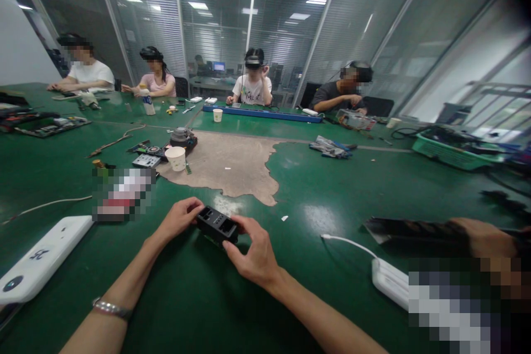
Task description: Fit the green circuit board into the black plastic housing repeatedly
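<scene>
Between my two hands is a black box-shaped part with square openings (217, 223) in its upper face, held just over the green table or resting on it; I cannot tell which. My left hand (185, 217) pinches its left end, the thumb and fingertips pressed close together. At the right end, my right hand (253, 249) grips it with the thumb on the near side and the fingers on the far side. A small white scrap (284, 218) lies on the table to the right of the part.
A paper cup (176, 159) stands on a torn brown sheet (232, 163) ahead. White power banks (50, 254) lie left and right. Gloves (332, 147) and a green basket (456, 156) are farther right. Another person's hand (485, 238) holds a dark part nearby. Several people sit opposite.
</scene>
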A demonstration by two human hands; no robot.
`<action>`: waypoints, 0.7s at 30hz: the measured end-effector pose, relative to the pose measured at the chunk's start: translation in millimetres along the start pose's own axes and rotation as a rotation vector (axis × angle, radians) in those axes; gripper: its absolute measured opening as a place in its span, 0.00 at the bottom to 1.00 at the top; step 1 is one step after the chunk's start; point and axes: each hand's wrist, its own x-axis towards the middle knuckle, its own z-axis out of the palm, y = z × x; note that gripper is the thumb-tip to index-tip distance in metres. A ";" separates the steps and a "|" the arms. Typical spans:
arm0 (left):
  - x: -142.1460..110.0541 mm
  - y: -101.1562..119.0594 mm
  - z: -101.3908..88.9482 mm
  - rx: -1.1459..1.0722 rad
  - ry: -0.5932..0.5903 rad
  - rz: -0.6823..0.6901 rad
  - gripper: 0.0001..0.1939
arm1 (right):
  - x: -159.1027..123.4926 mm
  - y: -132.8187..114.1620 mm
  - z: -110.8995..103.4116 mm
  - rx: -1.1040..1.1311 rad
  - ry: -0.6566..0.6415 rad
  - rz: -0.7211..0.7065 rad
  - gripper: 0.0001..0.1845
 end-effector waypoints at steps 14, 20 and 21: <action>1.1 1.0 1.6 0.017 0.009 -0.026 0.14 | -4.8 7.7 3.8 -0.141 -0.120 -0.012 0.36; 1.7 0.1 0.4 0.056 0.012 -0.003 0.15 | -6.0 9.4 8.6 -0.051 -0.101 0.055 0.30; 1.7 0.3 0.1 0.062 0.011 0.001 0.15 | -4.9 7.8 7.2 -0.018 -0.080 0.064 0.29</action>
